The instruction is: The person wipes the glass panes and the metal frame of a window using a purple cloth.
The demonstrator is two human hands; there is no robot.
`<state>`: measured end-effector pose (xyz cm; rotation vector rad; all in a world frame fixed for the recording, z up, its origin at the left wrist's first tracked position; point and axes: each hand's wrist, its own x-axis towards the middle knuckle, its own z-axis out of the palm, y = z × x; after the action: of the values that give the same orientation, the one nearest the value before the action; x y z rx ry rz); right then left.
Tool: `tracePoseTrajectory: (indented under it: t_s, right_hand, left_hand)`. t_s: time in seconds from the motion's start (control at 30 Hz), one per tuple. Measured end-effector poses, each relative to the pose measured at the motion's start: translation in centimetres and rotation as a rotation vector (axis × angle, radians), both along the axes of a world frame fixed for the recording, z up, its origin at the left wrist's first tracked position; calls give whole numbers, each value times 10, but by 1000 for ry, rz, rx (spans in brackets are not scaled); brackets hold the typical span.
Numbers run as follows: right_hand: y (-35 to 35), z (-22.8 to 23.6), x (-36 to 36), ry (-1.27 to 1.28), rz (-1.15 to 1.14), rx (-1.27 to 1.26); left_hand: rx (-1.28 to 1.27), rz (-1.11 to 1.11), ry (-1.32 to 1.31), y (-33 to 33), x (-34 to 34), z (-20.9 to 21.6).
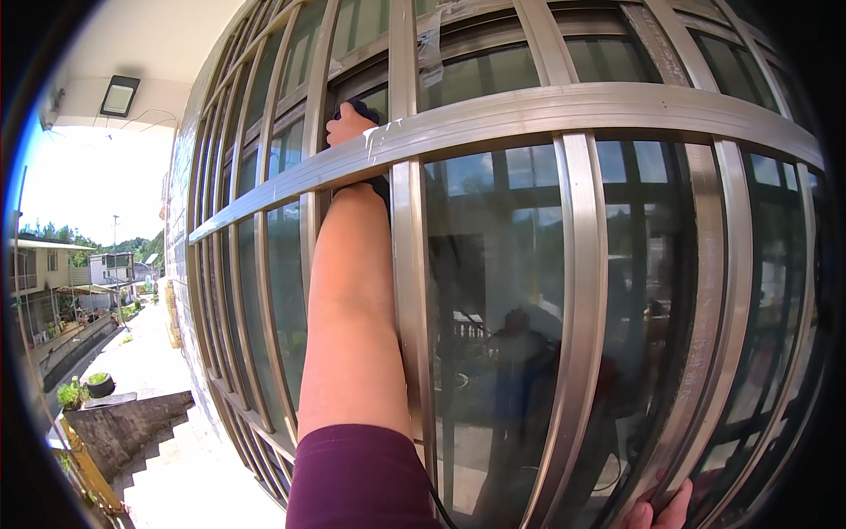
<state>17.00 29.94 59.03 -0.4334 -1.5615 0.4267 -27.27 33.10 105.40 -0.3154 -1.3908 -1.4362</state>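
My left arm reaches up through a steel window grille (564,110) in front of dark glass. My left hand (346,128) is above the wide horizontal bar and grips a small dark object (363,111). The bar hides part of that object, and I cannot tell what it is. More of something dark shows at the wrist (379,187), just below the bar. Only the fingertips of my right hand (659,513) show at the lower edge, resting against a slanted vertical bar (705,388). A purple sleeve (357,480) covers my left upper arm.
The glass (502,300) reflects a person and railings. A thin dark cable (434,504) hangs by the sleeve. Concrete steps (176,472) and a low stone wall (123,423) lie at lower left, with a potted plant (99,383). A floodlight (119,95) sits under the overhang.
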Motion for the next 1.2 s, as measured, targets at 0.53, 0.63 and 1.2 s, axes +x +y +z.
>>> tracePoseTrajectory:
  t_s: [0.53, 0.63, 1.2]
  right_hand:
    - [-5, 4, 3, -11, 120, -97]
    - [-9, 8, 3, 51, 216, -184]
    - [-8, 8, 6, 135, 442, -264]
  left_hand:
    - [-267, -205, -110, -11, 24, -135]
    - [-263, -171, -197, -18, 27, -167]
    - [-231, -442, -818, -16, 12, -340]
